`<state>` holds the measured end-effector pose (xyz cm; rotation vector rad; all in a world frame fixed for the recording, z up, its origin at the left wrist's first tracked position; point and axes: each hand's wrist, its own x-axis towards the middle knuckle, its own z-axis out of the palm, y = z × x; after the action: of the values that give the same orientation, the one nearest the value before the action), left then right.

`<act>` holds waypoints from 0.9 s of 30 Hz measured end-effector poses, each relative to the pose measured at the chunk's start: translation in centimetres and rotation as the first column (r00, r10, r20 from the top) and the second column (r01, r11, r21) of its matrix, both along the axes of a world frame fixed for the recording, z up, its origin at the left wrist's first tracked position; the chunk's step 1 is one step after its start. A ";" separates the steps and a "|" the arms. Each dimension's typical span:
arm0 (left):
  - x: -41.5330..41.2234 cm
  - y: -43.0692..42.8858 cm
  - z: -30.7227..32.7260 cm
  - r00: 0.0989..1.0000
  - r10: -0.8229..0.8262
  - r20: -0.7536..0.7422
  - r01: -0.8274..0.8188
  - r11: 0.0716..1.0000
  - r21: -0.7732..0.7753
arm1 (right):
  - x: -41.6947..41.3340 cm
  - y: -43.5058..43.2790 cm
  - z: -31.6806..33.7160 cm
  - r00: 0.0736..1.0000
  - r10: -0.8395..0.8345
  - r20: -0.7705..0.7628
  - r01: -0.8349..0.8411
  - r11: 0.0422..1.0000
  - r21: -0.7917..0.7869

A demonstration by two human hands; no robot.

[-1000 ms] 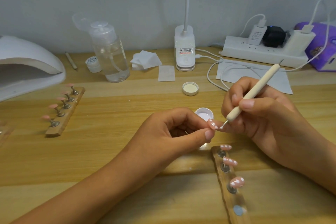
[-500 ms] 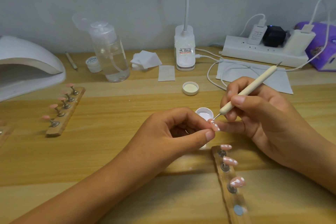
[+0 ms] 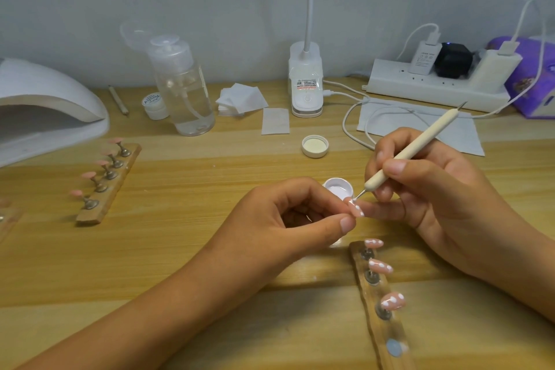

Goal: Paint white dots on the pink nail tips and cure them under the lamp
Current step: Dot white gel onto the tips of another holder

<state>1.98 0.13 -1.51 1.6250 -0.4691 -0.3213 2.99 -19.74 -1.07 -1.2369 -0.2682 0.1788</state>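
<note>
While my left hand [image 3: 285, 219] pinches the pink nail tip [image 3: 356, 208] between thumb and fingers [image 3: 318, 192], my right hand [image 3: 429, 192] grips the dotting tool [image 3: 412, 152] — its point at the tip's far end, just beside the white paint pot [image 3: 339, 188].

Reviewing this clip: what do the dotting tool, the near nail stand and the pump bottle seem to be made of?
The dotting tool: matte cream handle, wood or plastic, unclear; thin tip glints like metal. The near stand: wood, visible grain with a glossy varnished sheen; its pegs look metal. The pump bottle: probably clear plastic, liquid and tube showing through.
</note>
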 end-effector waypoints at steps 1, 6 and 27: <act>0.0 0.0 0.0 1.000 0.000 0.001 0.000 1.000 0.001 | 0.0 0.0 0.0 1.000 0.002 -0.002 -0.002 1.000 -0.002; 0.0 0.0 0.1 1.000 0.002 0.006 -0.002 1.000 0.006 | 0.0 0.1 0.1 1.000 -0.017 -0.012 0.017 1.000 -0.002; 0.0 0.1 0.0 0.996 -0.030 0.087 0.030 1.000 -0.004 | 0.3 -0.3 0.1 0.995 -0.089 0.041 0.086 0.994 0.063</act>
<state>1.99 0.20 -1.48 1.6327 -0.5607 -0.2721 3.29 -20.01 -0.95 -1.1902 -0.2554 0.0674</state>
